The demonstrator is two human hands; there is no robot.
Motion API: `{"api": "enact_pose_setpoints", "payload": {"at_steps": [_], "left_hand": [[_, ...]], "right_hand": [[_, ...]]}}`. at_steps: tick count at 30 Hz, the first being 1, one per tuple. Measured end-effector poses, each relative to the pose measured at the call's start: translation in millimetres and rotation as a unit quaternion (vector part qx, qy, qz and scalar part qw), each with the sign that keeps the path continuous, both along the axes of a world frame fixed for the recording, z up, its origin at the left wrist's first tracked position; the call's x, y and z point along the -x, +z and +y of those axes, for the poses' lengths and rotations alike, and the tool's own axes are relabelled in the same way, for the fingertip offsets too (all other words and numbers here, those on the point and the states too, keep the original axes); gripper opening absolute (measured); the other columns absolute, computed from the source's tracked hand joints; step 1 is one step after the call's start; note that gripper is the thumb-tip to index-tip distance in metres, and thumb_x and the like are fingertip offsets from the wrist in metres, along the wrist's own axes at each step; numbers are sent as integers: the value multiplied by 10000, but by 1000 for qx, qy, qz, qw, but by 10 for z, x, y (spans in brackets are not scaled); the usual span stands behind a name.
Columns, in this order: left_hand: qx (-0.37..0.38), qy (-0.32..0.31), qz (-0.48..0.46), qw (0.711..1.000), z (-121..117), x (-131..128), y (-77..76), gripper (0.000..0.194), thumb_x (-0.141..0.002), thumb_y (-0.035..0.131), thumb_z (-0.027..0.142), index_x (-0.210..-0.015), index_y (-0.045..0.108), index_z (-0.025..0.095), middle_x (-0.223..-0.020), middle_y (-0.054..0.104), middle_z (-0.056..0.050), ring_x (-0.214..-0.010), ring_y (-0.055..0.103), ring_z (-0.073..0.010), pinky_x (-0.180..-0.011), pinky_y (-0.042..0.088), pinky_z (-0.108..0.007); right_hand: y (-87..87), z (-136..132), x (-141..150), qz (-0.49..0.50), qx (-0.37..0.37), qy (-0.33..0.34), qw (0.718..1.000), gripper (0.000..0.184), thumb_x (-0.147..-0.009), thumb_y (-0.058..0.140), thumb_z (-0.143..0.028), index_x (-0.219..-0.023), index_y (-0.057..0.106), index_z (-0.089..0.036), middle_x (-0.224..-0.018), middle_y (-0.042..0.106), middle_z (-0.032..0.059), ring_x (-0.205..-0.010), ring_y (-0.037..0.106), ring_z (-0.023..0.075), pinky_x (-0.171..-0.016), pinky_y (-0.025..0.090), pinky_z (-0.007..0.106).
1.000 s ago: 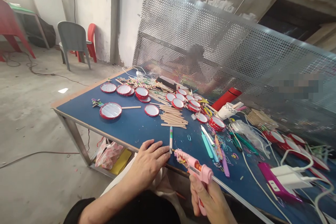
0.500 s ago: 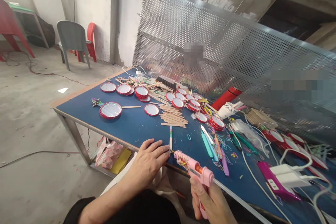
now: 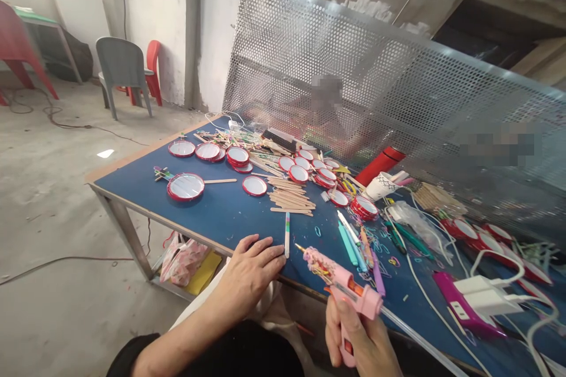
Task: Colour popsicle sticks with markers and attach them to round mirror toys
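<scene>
pink plastic makes up the glue gun point(image 3: 332, 273), its metal tip hanging near the left hand point(image 3: 254, 268); a careless swing could burn those fingers, or a nudge skew the striped stick point(image 3: 287, 237). the right hand point(image 3: 362, 337) curls round the handle (trigger pressure i cannot tell), while the left lies palm-down, fingers slightly spread, fingertips seemingly touching the stick's near end on the blue table point(image 3: 230, 222). plain sticks point(image 3: 292, 197) lie beyond.

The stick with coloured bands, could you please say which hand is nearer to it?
The left hand: its fingertips are at the near end of the banded stick. The right hand is farther, below and right of it in the view, gripping the pink glue gun.
</scene>
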State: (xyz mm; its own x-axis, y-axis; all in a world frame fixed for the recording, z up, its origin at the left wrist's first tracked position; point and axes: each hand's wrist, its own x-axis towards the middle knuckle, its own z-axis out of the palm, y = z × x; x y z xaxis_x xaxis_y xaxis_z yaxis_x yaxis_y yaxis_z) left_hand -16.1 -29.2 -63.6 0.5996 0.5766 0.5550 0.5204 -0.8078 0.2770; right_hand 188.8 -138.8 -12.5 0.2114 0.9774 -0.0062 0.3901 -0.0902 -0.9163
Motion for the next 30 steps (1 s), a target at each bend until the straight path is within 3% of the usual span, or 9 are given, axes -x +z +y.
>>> {"api": "enact_pose_setpoints", "payload": {"at_steps": [6,10,16,22,30], "left_hand": [[-19,7,3,1000,12,5,-27,260,-1063,553,296,-1300,657,286,-1374,724,6,-1301,613,-210,-1145,348,-409],[-31,12,-3,999,16,8,-25,245,-1061,556,291,-1282,661,285,-1364,732,29,-1288,622,-207,-1146,335,-405],[-32,21,-12,999,17,0,-29,242,-1052,578,288,-1266,691,300,-1342,745,11,-1282,636,-205,-1136,361,-400],[-30,17,-21,999,32,1,-62,247,-1051,581,309,-1272,689,305,-1332,750,11,-1281,640,-208,-1130,367,-405],[-31,11,-22,999,46,11,-96,259,-1058,567,302,-1292,679,302,-1351,739,12,-1296,629,-209,-1135,350,-406]], "right_hand": [[65,44,68,212,-30,-49,976,591,-868,592,-771,-709,547,-204,-532,499,-51,-376,451,64,-413,283,194],[132,78,60,274,-50,-52,959,583,-819,645,-786,-815,592,-205,-570,507,-61,-388,459,67,-415,276,194],[304,238,96,228,-43,-25,972,599,-820,648,-781,-775,582,-187,-539,507,-59,-366,462,53,-409,249,176],[508,598,-21,181,-117,-26,976,556,-842,664,-741,-855,629,-186,-565,543,-57,-382,508,71,-390,307,179],[1090,1078,-325,127,-254,-7,959,545,-824,678,-737,-836,618,-195,-572,580,-44,-396,535,102,-375,357,218]]}}
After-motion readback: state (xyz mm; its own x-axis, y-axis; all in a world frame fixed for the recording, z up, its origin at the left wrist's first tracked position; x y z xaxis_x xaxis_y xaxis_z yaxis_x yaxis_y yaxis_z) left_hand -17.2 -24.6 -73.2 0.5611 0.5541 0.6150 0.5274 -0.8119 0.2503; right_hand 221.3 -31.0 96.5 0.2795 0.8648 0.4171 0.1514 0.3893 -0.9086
